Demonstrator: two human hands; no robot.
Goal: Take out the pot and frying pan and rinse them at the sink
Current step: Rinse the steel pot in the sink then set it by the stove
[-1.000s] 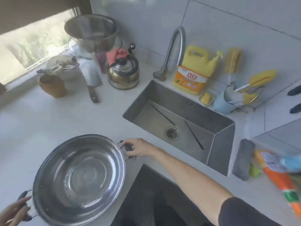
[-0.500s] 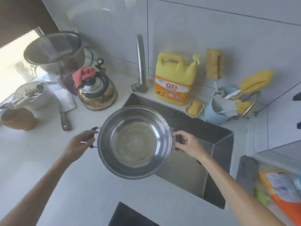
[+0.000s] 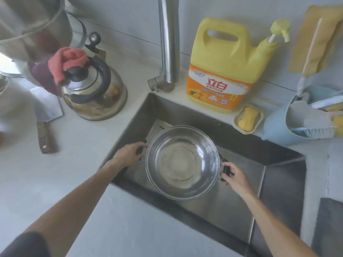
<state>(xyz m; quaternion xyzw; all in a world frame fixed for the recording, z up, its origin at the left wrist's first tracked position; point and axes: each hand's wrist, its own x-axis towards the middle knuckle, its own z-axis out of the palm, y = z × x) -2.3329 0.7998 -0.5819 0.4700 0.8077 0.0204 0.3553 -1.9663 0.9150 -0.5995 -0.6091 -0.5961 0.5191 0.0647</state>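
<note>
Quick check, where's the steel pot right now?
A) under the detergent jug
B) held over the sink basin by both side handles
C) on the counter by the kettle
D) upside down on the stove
B: the pot sits within the sink opening, left hand and right hand each gripping a side handle.

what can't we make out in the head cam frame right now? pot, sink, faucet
- Faucet, head view: spout and outlet cut off by the top edge; no water visible.
- Sink drain: hidden under the pot.
- Pot: whether it rests on the sink floor or hangs above it cannot be told from overhead.
- Pot handles: mostly covered by the left hand and right hand.
- Frying pan: not in frame.
- Detergent jug small print: too blurred.
</note>
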